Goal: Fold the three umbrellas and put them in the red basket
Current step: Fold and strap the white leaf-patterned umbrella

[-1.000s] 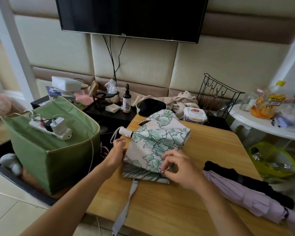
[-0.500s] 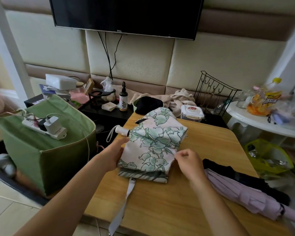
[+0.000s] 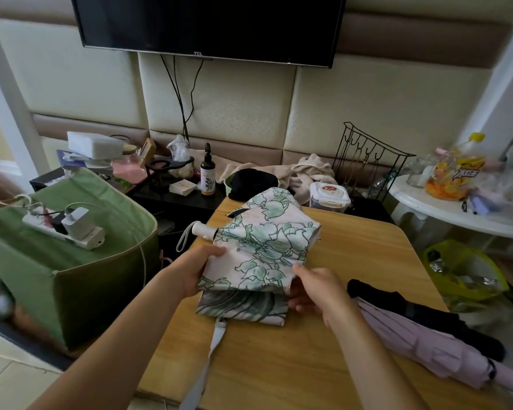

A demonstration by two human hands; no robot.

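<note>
Two hands, left hand (image 3: 194,269) and right hand (image 3: 314,290), grip the floral umbrella (image 3: 261,250) at frame centre, fingers curled round its canopy on the wooden table (image 3: 293,365); loose pleats could spring apart.

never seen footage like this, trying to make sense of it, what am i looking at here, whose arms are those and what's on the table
There is no machine here. A person wears a camera on their head, looking forward and down, so the two arms coming in from the bottom edge are their own.

Both hands are on a floral folding umbrella lying on a wooden table. The left hand grips the fabric's left edge, near the white handle. The right hand holds its right edge, fingers tucked under the cloth.

At the table's right side lie a lilac umbrella and a black umbrella, both closed. A green fabric bin stands to the left. No red basket is in view.
</note>
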